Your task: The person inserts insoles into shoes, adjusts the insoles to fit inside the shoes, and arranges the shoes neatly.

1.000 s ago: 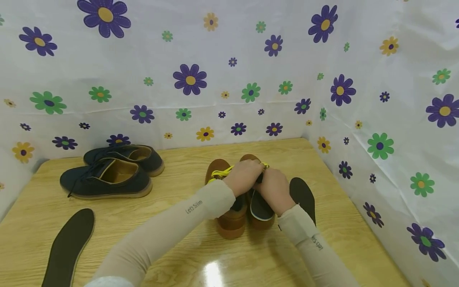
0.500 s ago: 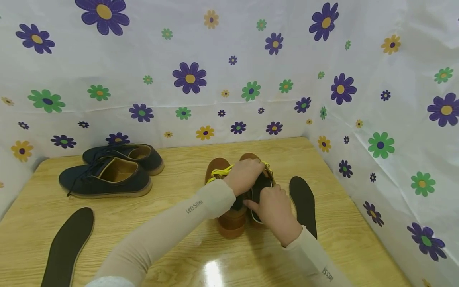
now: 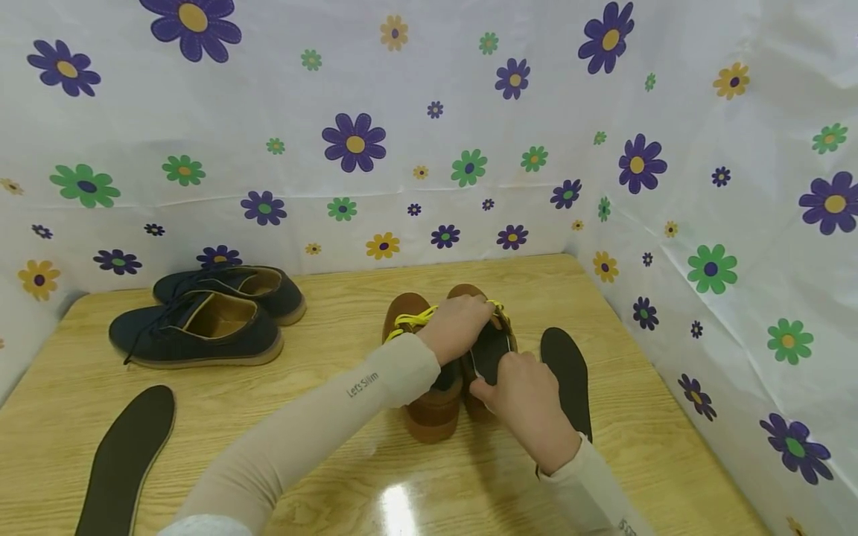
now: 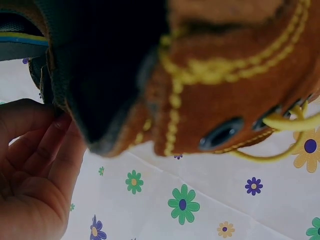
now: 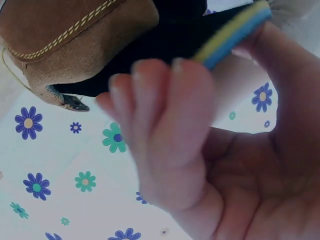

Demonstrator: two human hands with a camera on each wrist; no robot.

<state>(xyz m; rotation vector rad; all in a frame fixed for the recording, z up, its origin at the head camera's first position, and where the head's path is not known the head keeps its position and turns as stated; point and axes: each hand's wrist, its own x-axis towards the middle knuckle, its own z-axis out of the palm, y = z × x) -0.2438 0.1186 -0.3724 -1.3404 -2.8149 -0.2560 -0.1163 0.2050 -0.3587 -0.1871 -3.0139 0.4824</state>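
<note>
Two brown shoes with yellow laces stand side by side in the head view: the left shoe [image 3: 432,426] and the right shoe [image 3: 464,290]. My left hand [image 3: 459,326] reaches across to the right shoe and pinches the edge of its upper near the laces; the left wrist view shows fingers [image 4: 67,160] at that edge. A dark insole [image 3: 491,348] lies partly inside the right shoe. At its heel end, my right hand [image 3: 528,402] holds it between thumb and fingers. The yellow and blue layered edge of this insole [image 5: 232,37] shows in the right wrist view.
A loose dark insole [image 3: 567,380] lies right of the brown shoes, and another insole [image 3: 127,454] at the front left. Two navy shoes [image 3: 194,335] stand at the back left. Flowered cloth [image 3: 402,89] borders the wooden table [image 3: 335,320] behind and at the right.
My right hand has moved from beside the left hand back toward the right shoe's heel and now grips the insole there. The left hand has stayed on the shoe.
</note>
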